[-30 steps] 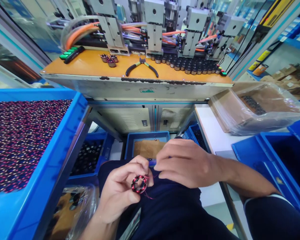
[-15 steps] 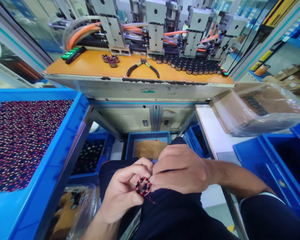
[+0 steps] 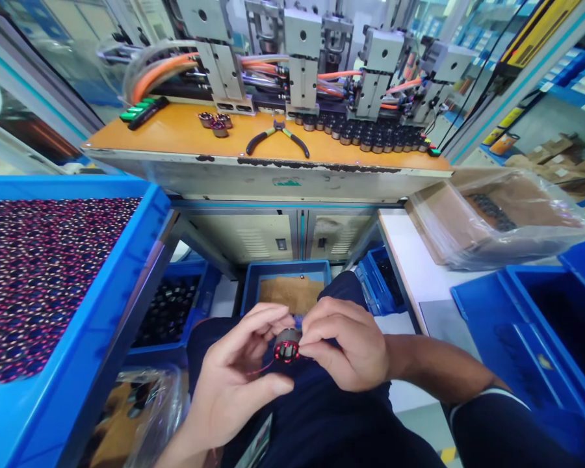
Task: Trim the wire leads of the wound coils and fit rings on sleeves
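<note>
A small motor stator (image 3: pixel 287 343), a grey ring with red wire windings, is between my hands above my lap. My right hand (image 3: pixel 348 341) pinches its right edge between thumb and fingers. Around its left side my left hand (image 3: pixel 246 370) is open, with the thumb spread below and the fingers stretched above; whether a fingertip touches the stator's back is hard to see. A thin red wire (image 3: pixel 260 372) trails from the stator towards my left palm.
Many wound stators fill a blue bin (image 3: pixel 153 208) at left. Cutting pliers (image 3: pixel 279 133), a few stators (image 3: pixel 219 127) and rows of dark cylindrical parts (image 3: pixel 365 135) sit on the orange bench (image 3: pixel 170 140). A plastic-lined box (image 3: pixel 448 227) and blue bin (image 3: pixel 487 305) stand at right.
The stator has turned from showing its open ring face to showing its grey side. My left thumb and fingers have spread away from it, while my right hand pinches its edge.
</note>
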`<action>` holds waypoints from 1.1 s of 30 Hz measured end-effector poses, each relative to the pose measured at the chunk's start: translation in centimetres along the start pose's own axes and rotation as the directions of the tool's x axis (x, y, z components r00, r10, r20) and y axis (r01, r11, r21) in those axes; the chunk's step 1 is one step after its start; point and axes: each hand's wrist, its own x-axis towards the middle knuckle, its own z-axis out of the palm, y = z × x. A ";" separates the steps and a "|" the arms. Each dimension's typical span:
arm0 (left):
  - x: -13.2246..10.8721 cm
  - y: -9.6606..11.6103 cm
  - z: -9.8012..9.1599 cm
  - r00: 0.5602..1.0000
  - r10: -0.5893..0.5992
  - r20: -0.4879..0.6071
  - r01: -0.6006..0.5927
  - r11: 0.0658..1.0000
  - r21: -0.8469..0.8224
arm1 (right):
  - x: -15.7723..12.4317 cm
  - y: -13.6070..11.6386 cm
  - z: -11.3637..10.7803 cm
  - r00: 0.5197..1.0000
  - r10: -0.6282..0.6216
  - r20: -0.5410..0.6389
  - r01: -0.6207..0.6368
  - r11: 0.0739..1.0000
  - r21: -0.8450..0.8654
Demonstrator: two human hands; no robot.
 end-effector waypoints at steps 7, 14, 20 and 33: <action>-0.3 0.0 0.5 0.997 -0.074 0.030 0.075 0.997 -0.025 | -0.4 0.0 0.0 0.999 0.017 -0.032 -0.020 0.994 -0.104; -0.5 -0.6 0.8 0.992 0.126 -0.027 -0.128 0.988 -0.086 | -0.4 -0.4 0.2 0.991 0.084 -0.103 -0.096 0.988 -0.125; -0.6 -1.2 0.9 0.994 0.106 -0.017 -0.104 0.907 -0.408 | -0.2 -0.2 -0.1 0.995 -0.074 -0.064 0.068 0.994 -0.091; -0.5 -1.1 1.2 0.961 -0.242 0.131 0.265 0.945 -0.193 | -0.7 0.4 -0.4 0.986 -0.159 -0.056 0.139 0.954 -0.266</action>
